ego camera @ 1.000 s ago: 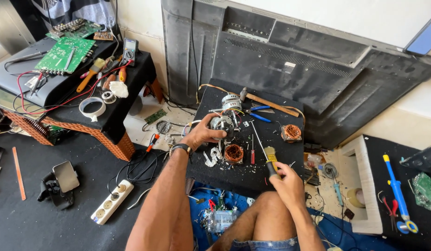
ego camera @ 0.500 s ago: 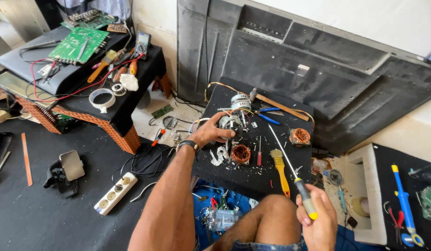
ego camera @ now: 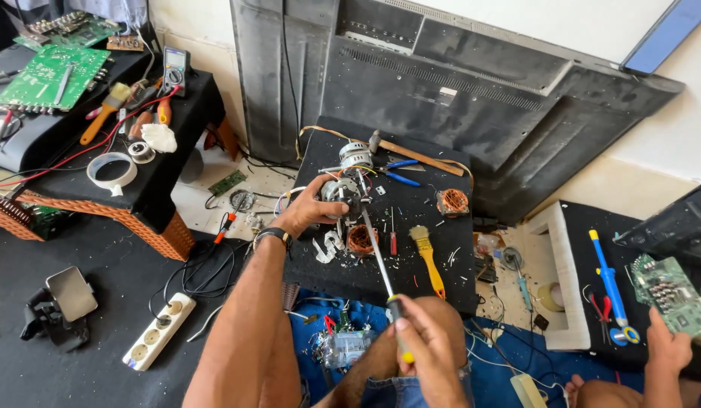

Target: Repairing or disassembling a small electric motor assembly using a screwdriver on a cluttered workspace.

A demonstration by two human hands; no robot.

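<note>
On the black mat (ego camera: 441, 272), the right hand (ego camera: 426, 347) now grips a long screwdriver (ego camera: 377, 257), fingers wrapped around its handle; half a second ago it was out to the side, tip off the work. The shaft now runs up to the small motor assembly (ego camera: 341, 190), which the left hand (ego camera: 309, 210) has held steady throughout, fingers curled against it. Judged: tool lined up, work on the motor under way. A yellow brush (ego camera: 427, 261) lies just beside.
</note>
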